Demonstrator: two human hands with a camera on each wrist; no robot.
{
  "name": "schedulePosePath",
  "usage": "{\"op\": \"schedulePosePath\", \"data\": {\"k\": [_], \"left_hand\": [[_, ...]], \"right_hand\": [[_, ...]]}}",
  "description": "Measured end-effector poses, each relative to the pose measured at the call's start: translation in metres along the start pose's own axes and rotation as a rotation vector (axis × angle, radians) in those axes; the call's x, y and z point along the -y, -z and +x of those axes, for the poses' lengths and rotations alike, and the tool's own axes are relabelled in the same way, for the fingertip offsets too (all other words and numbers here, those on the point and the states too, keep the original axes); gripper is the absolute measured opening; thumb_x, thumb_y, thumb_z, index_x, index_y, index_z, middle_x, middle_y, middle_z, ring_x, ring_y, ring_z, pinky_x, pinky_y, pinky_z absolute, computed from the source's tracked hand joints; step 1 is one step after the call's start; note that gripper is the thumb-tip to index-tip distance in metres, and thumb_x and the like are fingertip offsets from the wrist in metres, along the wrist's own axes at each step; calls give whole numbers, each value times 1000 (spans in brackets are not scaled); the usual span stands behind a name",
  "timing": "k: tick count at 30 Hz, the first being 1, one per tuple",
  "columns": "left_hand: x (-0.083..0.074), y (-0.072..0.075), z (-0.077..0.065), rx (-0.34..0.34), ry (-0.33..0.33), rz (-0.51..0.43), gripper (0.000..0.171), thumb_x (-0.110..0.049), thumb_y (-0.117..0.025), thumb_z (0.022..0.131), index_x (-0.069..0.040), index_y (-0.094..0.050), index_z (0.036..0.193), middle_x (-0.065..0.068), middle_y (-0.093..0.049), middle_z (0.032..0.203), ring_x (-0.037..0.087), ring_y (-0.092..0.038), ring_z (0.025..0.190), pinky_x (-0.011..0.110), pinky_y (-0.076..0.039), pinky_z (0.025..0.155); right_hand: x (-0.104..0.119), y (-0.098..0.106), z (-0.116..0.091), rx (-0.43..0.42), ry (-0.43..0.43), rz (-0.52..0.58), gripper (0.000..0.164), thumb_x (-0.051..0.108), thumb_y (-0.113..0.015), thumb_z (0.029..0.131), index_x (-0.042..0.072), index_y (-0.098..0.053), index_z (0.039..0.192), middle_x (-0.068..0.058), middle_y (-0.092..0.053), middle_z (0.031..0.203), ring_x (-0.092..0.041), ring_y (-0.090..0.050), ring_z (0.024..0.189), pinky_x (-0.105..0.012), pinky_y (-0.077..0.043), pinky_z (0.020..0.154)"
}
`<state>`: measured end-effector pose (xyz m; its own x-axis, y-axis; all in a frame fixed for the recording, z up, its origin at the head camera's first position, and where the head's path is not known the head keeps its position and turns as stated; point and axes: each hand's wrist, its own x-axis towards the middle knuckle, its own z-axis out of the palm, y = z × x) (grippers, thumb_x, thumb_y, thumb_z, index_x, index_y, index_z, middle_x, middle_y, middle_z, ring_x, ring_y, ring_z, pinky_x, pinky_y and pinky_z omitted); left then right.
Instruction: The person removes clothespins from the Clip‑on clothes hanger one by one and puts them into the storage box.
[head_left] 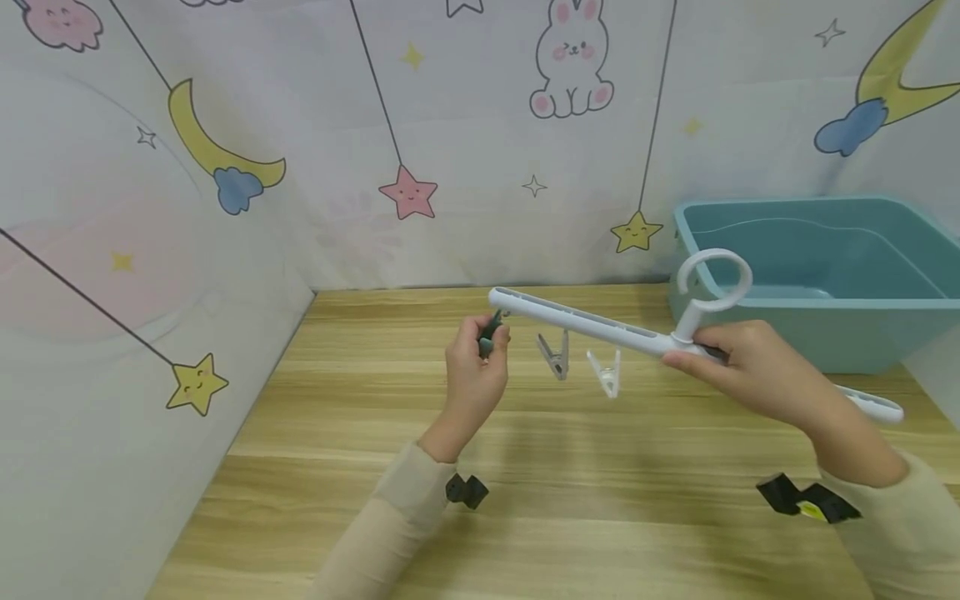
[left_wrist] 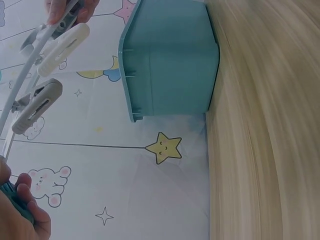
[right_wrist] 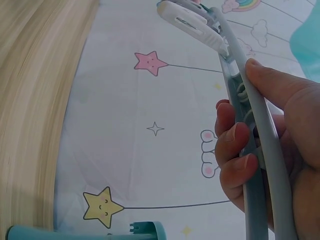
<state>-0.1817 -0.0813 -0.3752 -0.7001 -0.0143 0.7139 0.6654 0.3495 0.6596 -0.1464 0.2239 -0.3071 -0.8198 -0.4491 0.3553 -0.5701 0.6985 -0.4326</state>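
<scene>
A white clip hanger (head_left: 577,318) is held up above the table, tilted with its left end higher in the head view. My right hand (head_left: 772,379) grips its bar just beside the round hook (head_left: 742,287). At the left end, my left hand (head_left: 474,379) pinches a dark green clip (head_left: 489,332) between thumb and fingers. Between the hands, a grey clip (head_left: 557,358) and a white clip (head_left: 607,375) hang from the bar. A dark grey clip (left_wrist: 67,20) shows beside the right hand in the left wrist view. Fingers partly cover the green clip (left_wrist: 17,204).
A teal plastic tub (head_left: 787,333) stands at the back right, behind the hanger's right half. Under the hands lies a wood-grain table (head_left: 585,500). A cloth printed with stars, moons and a rabbit (head_left: 573,58) lines the back and left side.
</scene>
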Motion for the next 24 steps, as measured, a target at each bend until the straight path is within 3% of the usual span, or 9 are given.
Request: {"op": "schedulePosePath", "data": {"k": [6, 12, 18, 21, 24], "left_hand": [[4, 1, 0, 10, 145, -113, 24, -3, -53, 98, 12, -44, 114, 24, -61, 88, 13, -52, 69, 18, -41, 56], [12, 3, 7, 55, 286, -139, 23, -5, -53, 97, 8, -42, 113, 22, -60, 87, 9, -43, 63, 20, -35, 55], [19, -3, 20, 200, 296, -168, 26, -8, -52, 99, 7, -43, 119, 5, -47, 84, 12, -38, 67, 20, -34, 59], [21, -13, 28, 274, 265, -187, 27, -8, -52, 99, 5, -43, 121, 3, -45, 82, 13, -38, 67, 21, -35, 59], [21, -26, 35, 343, 281, -184, 25, -7, -52, 99, 3, -46, 122, 6, -48, 82, 13, -40, 65, 22, -37, 58]], "right_hand": [[-2, 3, -2, -7, -23, -17, 18, 23, -70, 89, 14, -61, 76, 12, -33, 57, 1, -29, 49, -22, -29, 45], [1, 8, -4, -8, -26, -35, 21, 23, -70, 89, 15, -59, 74, 13, -33, 57, 0, -30, 50, -22, -30, 46], [0, 13, -6, -11, -15, -41, 19, 22, -71, 89, 16, -59, 75, 13, -33, 57, 0, -30, 50, -22, -30, 46], [-1, 16, -7, -19, 1, -48, 20, 21, -72, 88, 17, -58, 73, 14, -32, 57, 1, -30, 50, -22, -29, 46], [0, 18, -7, -24, 18, -52, 23, 21, -73, 87, 18, -57, 70, 14, -31, 57, 1, -29, 50, -21, -29, 46]]}}
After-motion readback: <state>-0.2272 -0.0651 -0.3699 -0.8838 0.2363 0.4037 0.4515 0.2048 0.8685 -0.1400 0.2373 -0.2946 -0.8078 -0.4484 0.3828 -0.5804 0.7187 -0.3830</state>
